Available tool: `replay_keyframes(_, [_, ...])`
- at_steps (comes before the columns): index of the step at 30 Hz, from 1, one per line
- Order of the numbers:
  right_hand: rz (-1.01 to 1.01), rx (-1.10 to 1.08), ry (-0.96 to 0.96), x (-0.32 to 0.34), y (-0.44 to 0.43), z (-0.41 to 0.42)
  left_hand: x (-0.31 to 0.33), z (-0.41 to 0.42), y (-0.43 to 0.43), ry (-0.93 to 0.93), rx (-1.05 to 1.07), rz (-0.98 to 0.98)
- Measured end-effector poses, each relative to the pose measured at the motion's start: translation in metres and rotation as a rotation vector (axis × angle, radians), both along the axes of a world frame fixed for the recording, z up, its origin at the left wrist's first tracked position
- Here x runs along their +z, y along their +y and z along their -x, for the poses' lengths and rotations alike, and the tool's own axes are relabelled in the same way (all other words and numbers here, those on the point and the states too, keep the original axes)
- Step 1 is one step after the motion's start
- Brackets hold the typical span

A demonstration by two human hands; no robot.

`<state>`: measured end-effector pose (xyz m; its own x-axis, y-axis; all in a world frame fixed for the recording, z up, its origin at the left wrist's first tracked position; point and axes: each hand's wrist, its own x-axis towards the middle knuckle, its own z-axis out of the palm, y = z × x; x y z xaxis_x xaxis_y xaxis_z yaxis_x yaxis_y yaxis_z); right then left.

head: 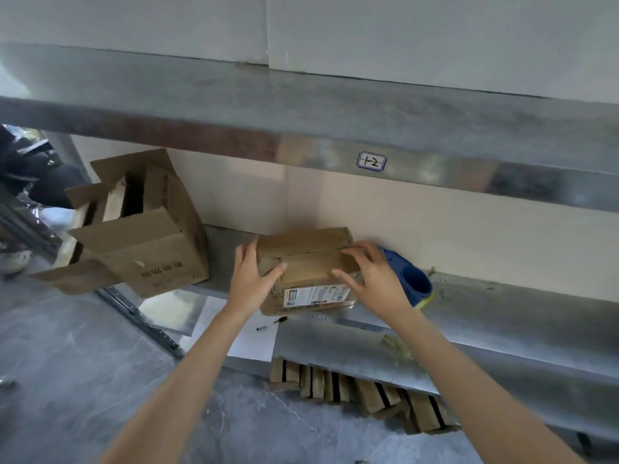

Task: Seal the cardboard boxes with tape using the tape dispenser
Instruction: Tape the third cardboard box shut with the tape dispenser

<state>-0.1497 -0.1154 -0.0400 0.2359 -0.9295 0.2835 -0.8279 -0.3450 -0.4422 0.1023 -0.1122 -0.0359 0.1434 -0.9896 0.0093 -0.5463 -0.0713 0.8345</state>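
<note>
the small cardboard box [311,262] sits on the metal shelf [502,296] straight ahead, its long axis and top seam running left to right. the left hand [251,279] clasps its left end, thumb on top. the right hand [371,279] presses spread fingers flat on the top. the blue tape dispenser [415,283] lies just past the box's right end, so the right hand looks nearer to fetch it
</note>
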Motion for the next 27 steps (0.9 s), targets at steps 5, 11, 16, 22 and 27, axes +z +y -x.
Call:
replay_keyframes(5, [0.047,-0.170,-0.007,0.000,0.001,-0.005,-0.001,0.009,-0.021,-0.045,-0.134,0.047])
replay_keyframes(11, [0.066,-0.263,0.064,0.007,-0.008,-0.014,-0.008,0.006,-0.042,-0.166,-0.215,0.157])
replay_keyframes(16, [-0.087,-0.137,-0.017,0.005,-0.022,-0.021,-0.014,0.006,-0.057,-0.170,-0.307,0.216])
replay_keyframes(22, [-0.157,-0.123,-0.082,-0.009,-0.027,-0.027,-0.023,0.004,-0.058,-0.185,-0.312,0.295])
replay_keyframes(27, [-0.119,-0.128,-0.150,-0.011,-0.027,-0.026,-0.031,0.001,-0.061,-0.187,-0.334,0.329])
